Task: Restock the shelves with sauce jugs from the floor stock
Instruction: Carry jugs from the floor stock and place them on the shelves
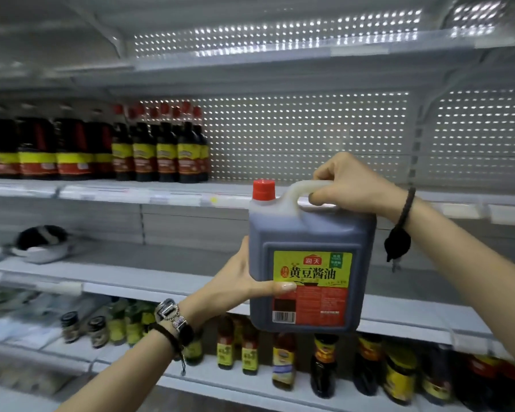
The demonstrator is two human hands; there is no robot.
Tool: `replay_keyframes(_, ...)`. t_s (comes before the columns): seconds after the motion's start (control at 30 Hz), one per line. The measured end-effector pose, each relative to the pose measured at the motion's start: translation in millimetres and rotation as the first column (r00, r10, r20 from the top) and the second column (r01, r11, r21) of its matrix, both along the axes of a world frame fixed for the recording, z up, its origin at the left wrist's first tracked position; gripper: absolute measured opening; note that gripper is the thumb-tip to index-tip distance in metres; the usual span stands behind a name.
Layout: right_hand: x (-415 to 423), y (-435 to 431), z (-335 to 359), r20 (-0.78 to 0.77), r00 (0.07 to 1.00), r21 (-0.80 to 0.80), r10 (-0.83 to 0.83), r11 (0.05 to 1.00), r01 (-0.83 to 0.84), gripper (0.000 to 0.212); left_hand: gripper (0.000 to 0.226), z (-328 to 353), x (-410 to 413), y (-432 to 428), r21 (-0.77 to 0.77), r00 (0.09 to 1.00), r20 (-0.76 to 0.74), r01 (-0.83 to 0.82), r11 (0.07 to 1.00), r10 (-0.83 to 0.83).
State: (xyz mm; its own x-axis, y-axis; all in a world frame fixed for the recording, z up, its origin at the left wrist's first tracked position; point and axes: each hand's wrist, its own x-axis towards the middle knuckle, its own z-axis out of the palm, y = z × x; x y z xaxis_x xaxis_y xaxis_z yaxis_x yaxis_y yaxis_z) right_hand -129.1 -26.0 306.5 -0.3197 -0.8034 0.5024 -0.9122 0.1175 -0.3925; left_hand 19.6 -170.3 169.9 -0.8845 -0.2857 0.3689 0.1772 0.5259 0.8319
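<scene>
A dark sauce jug (311, 233) with a red cap and a yellow-and-red label hangs upright in the air in front of the white shelves. My right hand (350, 185) grips its pale top handle, fingers curled round it. My left hand (244, 285) holds the jug's lower left side, thumb across the front by the label. The jug floats at the height of the middle shelf (161, 269), whose board behind it is bare.
The upper shelf (131, 188) carries a row of dark sauce bottles (161, 153) at its left; its right half is bare. A dark-and-white object (42, 243) lies on the middle shelf at left. The lower shelf holds several small bottles and jars (283, 361).
</scene>
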Motion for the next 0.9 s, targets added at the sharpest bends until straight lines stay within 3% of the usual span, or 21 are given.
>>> replay_keyframes(0.4,53.6,-139.0,34.0,0.053,0.999,-0.111,-0.01,0.994,0.016,0.037,0.085,38.9,46.7,-152.2,-0.077,0.998,-0.045,0.042,0.996,-0.045)
replay_keyframes(0.9,-14.1,-214.8,96.0,-0.055,0.991,-0.13,-0.12,0.985,0.112,0.037,0.08,93.9,-35.3,-230.5,-0.117,0.985,-0.134,0.092,0.989,-0.108)
